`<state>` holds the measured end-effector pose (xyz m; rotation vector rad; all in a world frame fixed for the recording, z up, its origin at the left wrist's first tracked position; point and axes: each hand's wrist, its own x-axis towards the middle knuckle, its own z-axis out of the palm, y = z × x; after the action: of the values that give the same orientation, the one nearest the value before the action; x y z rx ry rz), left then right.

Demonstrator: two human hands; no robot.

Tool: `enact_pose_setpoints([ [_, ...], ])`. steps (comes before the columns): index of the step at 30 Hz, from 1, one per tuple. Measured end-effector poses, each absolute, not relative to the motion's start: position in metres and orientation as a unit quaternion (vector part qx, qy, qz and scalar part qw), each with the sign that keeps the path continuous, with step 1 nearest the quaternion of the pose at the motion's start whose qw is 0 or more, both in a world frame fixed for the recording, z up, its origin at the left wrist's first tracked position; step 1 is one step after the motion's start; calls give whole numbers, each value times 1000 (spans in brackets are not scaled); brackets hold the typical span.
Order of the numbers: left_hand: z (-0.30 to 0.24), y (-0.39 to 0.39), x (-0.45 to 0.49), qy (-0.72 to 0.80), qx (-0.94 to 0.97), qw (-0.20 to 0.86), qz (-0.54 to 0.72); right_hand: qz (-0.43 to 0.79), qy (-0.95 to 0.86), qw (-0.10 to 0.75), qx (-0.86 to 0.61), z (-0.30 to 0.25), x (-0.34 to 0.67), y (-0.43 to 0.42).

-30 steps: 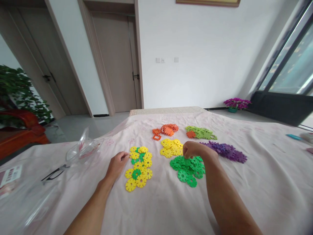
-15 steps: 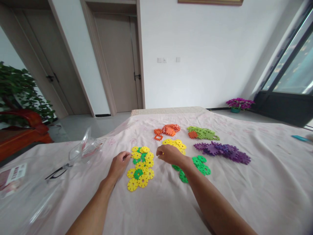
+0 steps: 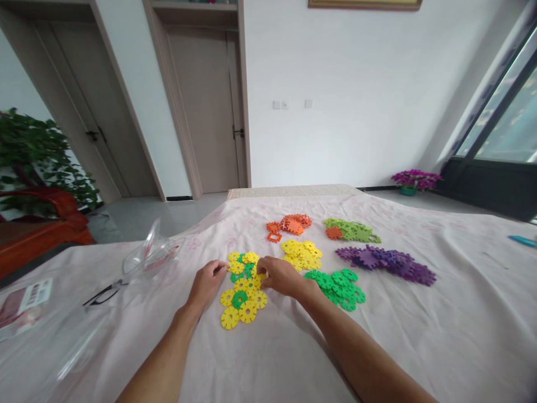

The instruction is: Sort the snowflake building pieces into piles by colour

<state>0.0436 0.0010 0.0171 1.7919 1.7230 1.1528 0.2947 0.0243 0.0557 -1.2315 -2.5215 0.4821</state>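
A mixed pile of yellow and green notched plastic discs [image 3: 247, 312] lies on the cloth between my hands. My left hand [image 3: 207, 282] rests at the pile's upper left edge, its fingers curled and thumb drawn in; what they hold, if anything, is hidden. At the pile's upper right edge, my right hand [image 3: 279, 275] has its thumb and forefinger closing around a yellow notched disc. Beyond my right wrist sits a pile of yellow discs [image 3: 302, 254]. Partly behind my right forearm is a pile of green discs [image 3: 342, 288].
Farther back lie orange gear-shaped pieces [image 3: 293, 225], light green pieces [image 3: 356, 230] with one orange piece, and a long purple heap [image 3: 386, 262]. Glasses [image 3: 103, 294], a clear plastic bag [image 3: 153, 254] and a labelled packet [image 3: 27, 302] are at left. A blue object [image 3: 522, 240] lies far right.
My right hand has moved left from beside the yellow pile onto the right edge of the mixed pile. My left hand stays about where it was. The view has shifted slightly.
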Motion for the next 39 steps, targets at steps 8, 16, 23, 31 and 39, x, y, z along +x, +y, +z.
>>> enact_pose_setpoints([
  [8,18,0,44,614,644,200,410,182,-820,243,-485,74,318,35],
  [16,17,2,43,616,643,201,408,79,-695,260,-666,66,378,71],
  [23,14,3,42,618,641,200,408,22,-686,183,-704,60,391,70],
  [31,16,2,43,617,641,201,409,74,-795,227,-558,63,334,49],
  [39,19,0,44,616,647,194,406,130,-881,175,-420,51,291,23],
])
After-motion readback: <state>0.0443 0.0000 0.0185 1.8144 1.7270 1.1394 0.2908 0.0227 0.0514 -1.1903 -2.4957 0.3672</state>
